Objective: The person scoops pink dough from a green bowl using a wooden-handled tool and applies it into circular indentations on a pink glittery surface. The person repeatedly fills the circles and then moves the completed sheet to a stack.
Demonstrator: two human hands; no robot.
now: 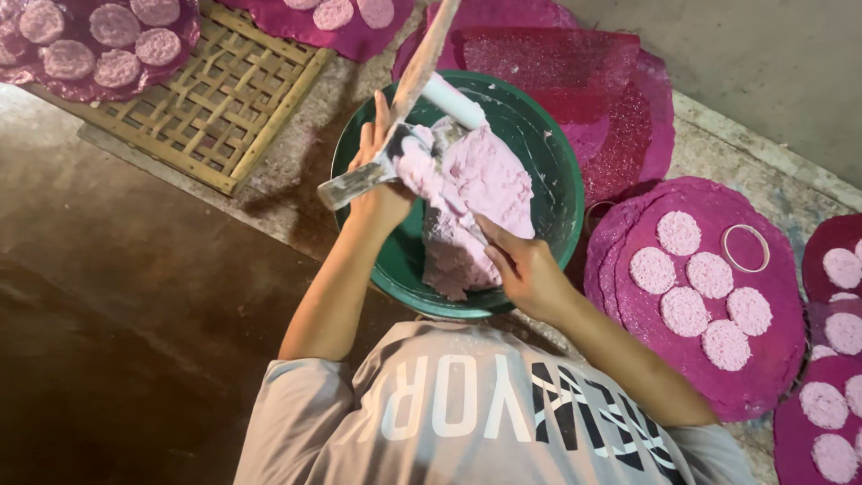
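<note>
We see the pink dough (471, 193) heaped in the middle of the green basin (548, 162), running to its near rim. It looks soft, wet and sticky, likely to sag and smear; it is best taken from underneath. Our left hand (377, 184) grips a smeared flat paddle (395, 135) against the dough. Our right hand (525, 269) presses it, fingers loosely curled. Pink discs (691, 287) lie on magenta mats (772, 359) right of the basin, a bamboo rack (224, 99) to its left.

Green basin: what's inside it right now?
The green basin holds a pale pink doughy mass and a white cylinder. The left hand grips a smeared tool; the right hand touches the mass. The basin's bottom beneath is covered.
</note>
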